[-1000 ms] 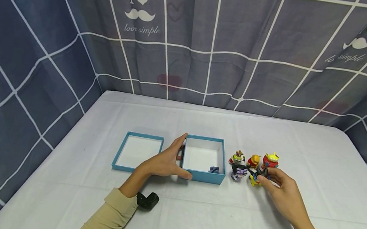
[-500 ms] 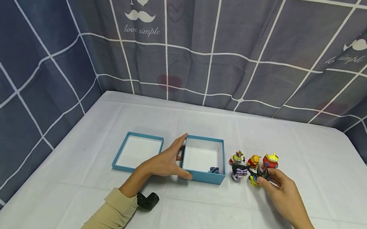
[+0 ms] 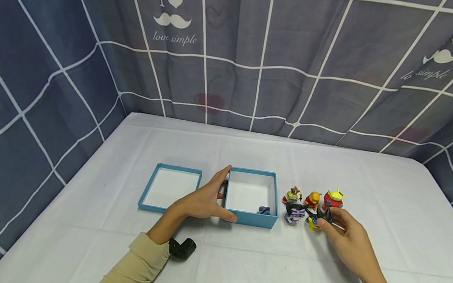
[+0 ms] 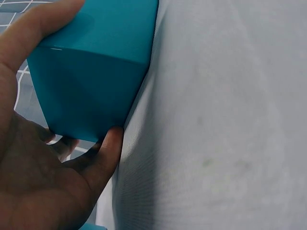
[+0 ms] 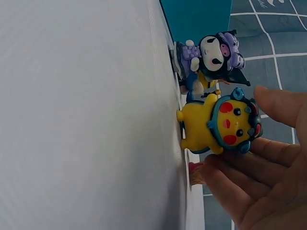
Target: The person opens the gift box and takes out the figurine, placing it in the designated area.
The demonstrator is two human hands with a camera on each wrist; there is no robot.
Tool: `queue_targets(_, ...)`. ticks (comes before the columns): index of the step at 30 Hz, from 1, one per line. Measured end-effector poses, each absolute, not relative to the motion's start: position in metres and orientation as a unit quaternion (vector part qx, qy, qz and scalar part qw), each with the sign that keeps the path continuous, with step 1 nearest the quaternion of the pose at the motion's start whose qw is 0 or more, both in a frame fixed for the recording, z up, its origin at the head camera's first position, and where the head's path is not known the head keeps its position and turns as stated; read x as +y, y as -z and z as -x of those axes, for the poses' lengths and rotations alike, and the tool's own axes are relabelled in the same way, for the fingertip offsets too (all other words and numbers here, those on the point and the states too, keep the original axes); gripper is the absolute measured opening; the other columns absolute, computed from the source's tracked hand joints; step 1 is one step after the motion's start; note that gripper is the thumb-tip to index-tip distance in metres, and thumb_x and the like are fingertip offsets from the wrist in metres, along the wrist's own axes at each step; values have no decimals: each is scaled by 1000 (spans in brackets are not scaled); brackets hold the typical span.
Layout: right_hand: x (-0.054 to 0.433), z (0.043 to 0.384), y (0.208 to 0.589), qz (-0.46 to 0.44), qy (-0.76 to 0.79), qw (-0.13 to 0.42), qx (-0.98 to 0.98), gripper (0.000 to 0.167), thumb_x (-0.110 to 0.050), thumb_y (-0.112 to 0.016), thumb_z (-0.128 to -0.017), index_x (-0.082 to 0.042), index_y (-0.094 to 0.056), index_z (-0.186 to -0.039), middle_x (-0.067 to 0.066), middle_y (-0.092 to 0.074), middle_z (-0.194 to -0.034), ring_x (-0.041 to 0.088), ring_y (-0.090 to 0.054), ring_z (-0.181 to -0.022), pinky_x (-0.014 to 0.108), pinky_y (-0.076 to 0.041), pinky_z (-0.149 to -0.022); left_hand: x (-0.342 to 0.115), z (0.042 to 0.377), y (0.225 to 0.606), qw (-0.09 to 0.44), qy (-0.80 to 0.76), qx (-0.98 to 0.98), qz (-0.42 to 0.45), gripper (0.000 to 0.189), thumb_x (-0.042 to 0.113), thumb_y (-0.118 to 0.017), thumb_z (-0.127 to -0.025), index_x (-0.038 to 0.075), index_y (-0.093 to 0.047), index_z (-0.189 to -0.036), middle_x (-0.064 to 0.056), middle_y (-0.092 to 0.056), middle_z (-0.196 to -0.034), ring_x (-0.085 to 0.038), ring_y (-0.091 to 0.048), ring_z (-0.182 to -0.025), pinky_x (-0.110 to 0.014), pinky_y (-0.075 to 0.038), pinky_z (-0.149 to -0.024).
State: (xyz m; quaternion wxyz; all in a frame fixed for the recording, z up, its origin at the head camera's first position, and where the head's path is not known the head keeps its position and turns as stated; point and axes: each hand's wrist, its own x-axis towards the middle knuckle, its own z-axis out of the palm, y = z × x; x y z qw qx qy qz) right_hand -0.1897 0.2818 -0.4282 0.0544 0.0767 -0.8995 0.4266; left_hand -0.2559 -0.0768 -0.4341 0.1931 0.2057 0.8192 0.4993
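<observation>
My left hand (image 3: 202,201) grips the left side of an open teal box (image 3: 256,219); its thumb lies on the front wall and the fingers reach along the side. In the left wrist view the thumb and fingers span the box's corner. A small blue-grey thing (image 3: 264,210) lies inside, at the front right. Right of the box, my right hand (image 3: 348,236) holds a yellow Pikachu figurine (image 5: 197,127) by its dark-hooded head, thumb on one side and fingers on the other. The figurine's feet are at the white cloth. Beside it stands a black-and-purple figurine (image 5: 216,55).
Behind the Pikachu stand a red figurine with a yellow top (image 3: 333,198), an orange-and-red one (image 3: 312,199) and a green-and-red one (image 3: 292,195). The teal-rimmed box lid (image 3: 166,210) lies left of the box, partly behind the left hand. A grey checked curtain (image 3: 234,89) backs the table.
</observation>
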Motion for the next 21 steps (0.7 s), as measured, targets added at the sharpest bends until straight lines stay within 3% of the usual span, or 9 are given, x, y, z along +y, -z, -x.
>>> queue_targets(6, 283, 186, 425, -69, -424, 61, -901, 48, -26, -64, -98, 8, -53, -129, 28, -58, -125, 43, -56, -118, 3, -38, -86, -77, 255, 433, 192, -501, 818, -210, 126, 28, -88, -74, 21, 4, -160, -4, 2, -164, -37, -47, -129, -45, -42, -103)
queue_targets(15, 283, 178, 416, -68, -414, 116, -900, 44, -23, -69, -95, 4, -57, -127, 22, -58, -127, 43, -55, -116, 2, -36, -88, -78, 255, 435, 191, -491, 824, -209, 128, 30, -89, -73, 25, 5, -160, -1, 2, -164, -37, -49, -128, -44, -42, -103)
queue_targets(21, 277, 171, 407, -75, -399, 157, -900, 38, -23, -71, -94, -4, -62, -126, 14, -61, -128, 32, -58, -117, 4, -35, -91, -78, 256, 437, 189, -494, 822, -212, 127, 31, -88, -73, 27, 5, -159, 0, 3, -164, -37, -48, -128, -46, -41, -103)
